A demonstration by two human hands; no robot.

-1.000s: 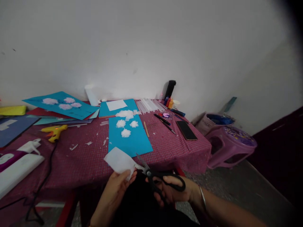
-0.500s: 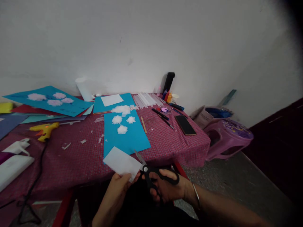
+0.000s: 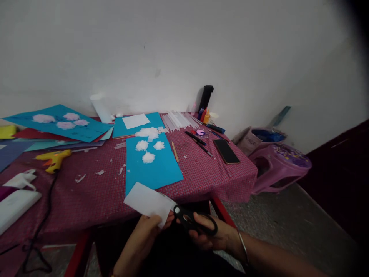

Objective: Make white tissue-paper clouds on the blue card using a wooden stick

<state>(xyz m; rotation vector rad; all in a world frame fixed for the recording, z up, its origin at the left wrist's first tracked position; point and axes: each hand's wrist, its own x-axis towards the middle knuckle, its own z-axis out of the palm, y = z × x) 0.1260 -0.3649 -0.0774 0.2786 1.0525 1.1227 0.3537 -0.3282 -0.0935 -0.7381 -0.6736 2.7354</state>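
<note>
My left hand (image 3: pixel 144 234) pinches the lower edge of a white paper sheet (image 3: pixel 147 202) held just in front of the table's near edge. My right hand (image 3: pixel 211 236) grips black scissors (image 3: pixel 191 222), fingers through the handles, and the blades are hidden behind the paper's right edge. Beyond them a blue card (image 3: pixel 152 163) lies on the red checked tablecloth (image 3: pixel 95 192) with three white fluffy tufts (image 3: pixel 148 157) on it.
A yellow glue gun (image 3: pixel 53 159) with its cable lies at left, near more blue and coloured sheets (image 3: pixel 57 123). Pens (image 3: pixel 196 138), small bottles (image 3: pixel 204 115), a black flask (image 3: pixel 206 98) and a phone (image 3: pixel 226 151) sit at right. A purple stool (image 3: pixel 278 167) stands beside the table.
The scissors' blades, open and showing earlier, have closed into the paper's right edge. Both hands and the paper sit slightly lower in view; the camera shifted a little right.
</note>
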